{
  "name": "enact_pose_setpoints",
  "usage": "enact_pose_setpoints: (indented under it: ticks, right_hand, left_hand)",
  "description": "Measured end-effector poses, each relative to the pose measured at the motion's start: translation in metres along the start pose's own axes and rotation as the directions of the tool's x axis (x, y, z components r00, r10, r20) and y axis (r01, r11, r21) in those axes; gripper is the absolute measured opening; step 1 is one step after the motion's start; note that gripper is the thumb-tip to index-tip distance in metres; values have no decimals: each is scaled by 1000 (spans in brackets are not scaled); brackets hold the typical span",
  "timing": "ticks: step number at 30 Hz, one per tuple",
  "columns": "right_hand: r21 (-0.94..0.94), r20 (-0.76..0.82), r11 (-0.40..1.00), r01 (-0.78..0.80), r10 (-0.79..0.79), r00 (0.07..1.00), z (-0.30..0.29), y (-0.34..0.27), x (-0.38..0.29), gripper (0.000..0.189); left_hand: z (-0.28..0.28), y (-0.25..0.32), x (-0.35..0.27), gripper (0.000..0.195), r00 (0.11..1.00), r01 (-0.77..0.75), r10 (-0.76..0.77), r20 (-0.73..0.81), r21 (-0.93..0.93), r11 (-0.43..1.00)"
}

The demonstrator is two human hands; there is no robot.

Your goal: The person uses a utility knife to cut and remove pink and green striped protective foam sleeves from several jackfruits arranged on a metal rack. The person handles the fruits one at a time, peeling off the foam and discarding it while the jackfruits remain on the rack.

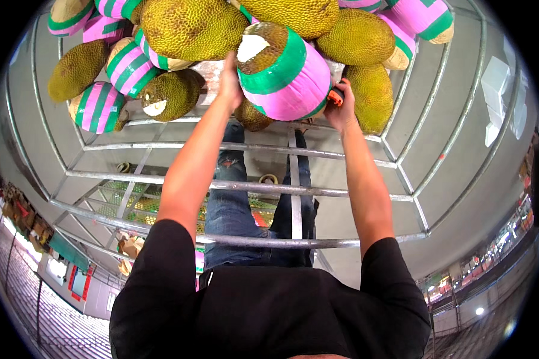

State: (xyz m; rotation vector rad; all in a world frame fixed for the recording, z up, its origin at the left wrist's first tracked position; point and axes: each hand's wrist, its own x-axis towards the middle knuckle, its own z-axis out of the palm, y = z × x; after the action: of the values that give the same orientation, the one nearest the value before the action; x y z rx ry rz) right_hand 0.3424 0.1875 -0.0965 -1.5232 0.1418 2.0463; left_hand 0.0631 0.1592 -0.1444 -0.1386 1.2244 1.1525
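Observation:
Before me a jackfruit is wrapped in pink sheeting with green tape bands. Its bare upper end carries a white patch. My left hand lies along its left side, with the fingertips partly hidden. At its lower right is my right hand, gripping an orange-and-black tool whose exact kind I cannot tell. The right hand is against or very near the wrapping. Below the wrapped fruit, a smaller jackfruit shows between my wrists.
Bare jackfruits and other wrapped ones are heaped around and beyond my hands. Metal rails of a rack cross before my legs. Tape rolls and a yellow-green mesh show below the rails.

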Motion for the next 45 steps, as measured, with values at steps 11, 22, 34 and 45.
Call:
enact_pose_setpoints:
  ticks: [11, 22, 34, 45]
  right_hand:
    - [-95, 45, 947, -305, 311, 949, -29, 40, -11, 44]
    - [-362, -106, 926, -102, 68, 992, -10, 38, -32, 39]
    - [-320, 27, 946, 52, -45, 999, -7, 26, -13, 52]
    - [-134, -107, 964, -228, 215, 971, -52, 53, -1, 36]
  left_hand:
    - [-29, 17, -85, 36, 946, -95, 266, -184, 626, 774]
    - [23, -12, -49, 55, 878, -244, 471, -82, 770, 590]
    - [-7, -21, -13, 67, 982, 180, -184, -43, -83, 980]
    - [29, -26, -63, 92, 872, -247, 488, 45, 900, 359]
